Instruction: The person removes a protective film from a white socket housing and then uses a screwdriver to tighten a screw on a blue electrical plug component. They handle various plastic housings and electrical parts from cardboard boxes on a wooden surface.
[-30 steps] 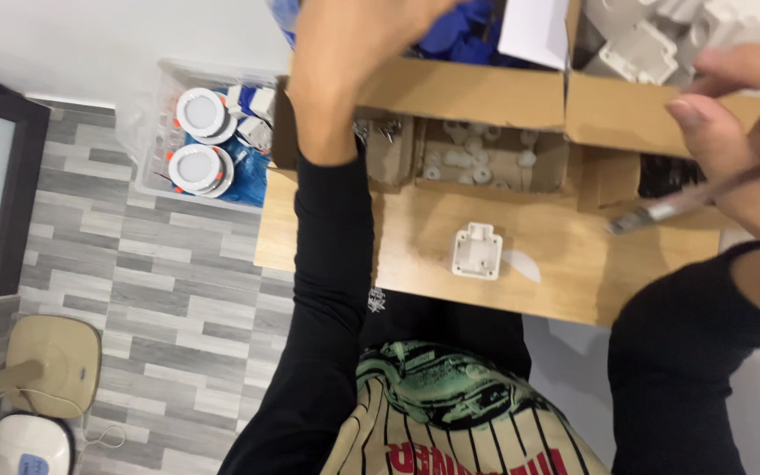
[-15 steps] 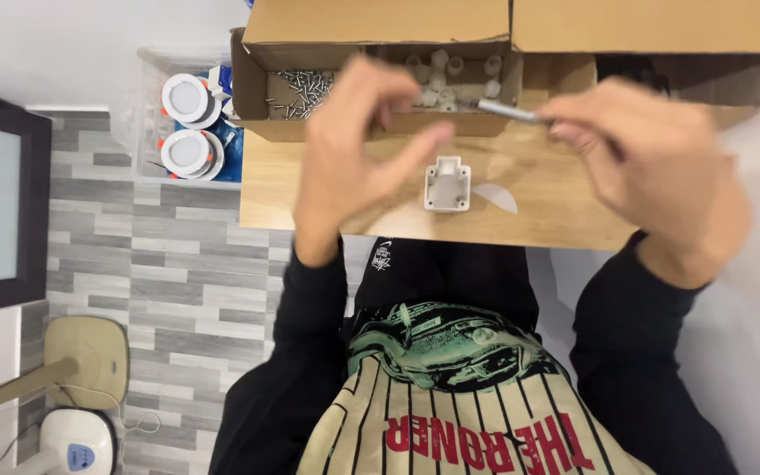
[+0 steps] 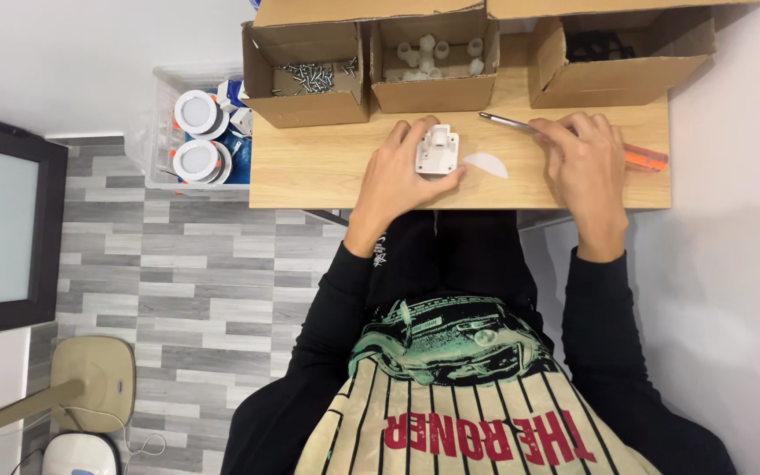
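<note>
A small white plastic part (image 3: 437,149) rests on the wooden table (image 3: 310,171). My left hand (image 3: 402,176) grips it, fingers at its left side and thumb beneath. My right hand (image 3: 584,163) lies on a screwdriver (image 3: 573,139) with an orange handle and a metal shaft pointing left; the fingers cover its middle. A white half-round piece (image 3: 487,164) lies flat between the two hands.
Three open cardboard boxes stand along the table's far edge: one with screws (image 3: 310,77), one with white round parts (image 3: 437,54), one with dark parts (image 3: 609,46). A clear bin with round white lamps (image 3: 195,132) sits on the floor at left. A wall (image 3: 732,220) stands at right.
Both hands have come down from in front of the boxes to the tabletop. The left hand has taken hold of the white part; the right has laid the screwdriver down flat.
</note>
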